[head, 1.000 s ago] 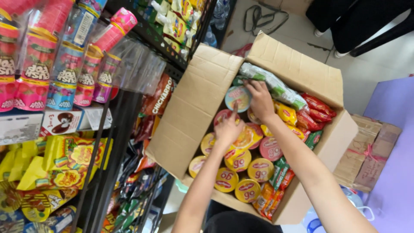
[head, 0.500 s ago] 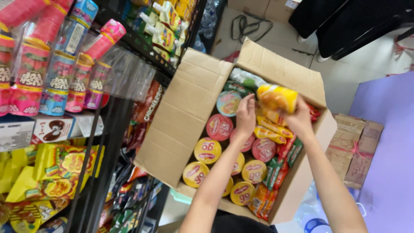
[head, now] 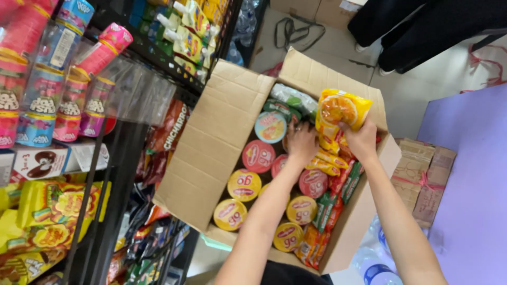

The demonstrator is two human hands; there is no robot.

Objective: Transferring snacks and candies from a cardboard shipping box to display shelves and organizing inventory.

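- the right hand [head: 363, 141] is closed around a yellow packet [head: 338, 112], lifted just above the far side of the open box [head: 211, 158].
- the left hand [head: 301, 145] is down among the cups, fingers curled; i cannot tell if its grip holds anything.
- one packet is out; the box looks nearly full, so most of it remains inside.
- round cups [head: 244, 184] with yellow and red lids lie in rows; a teal-lidded cup [head: 270, 127] sits at the far end.
- orange and green packets [head: 330, 208] stand along the right wall.
- pink and blue tubes [head: 68, 89] and yellow bags [head: 53, 211] fill the shelves at left.
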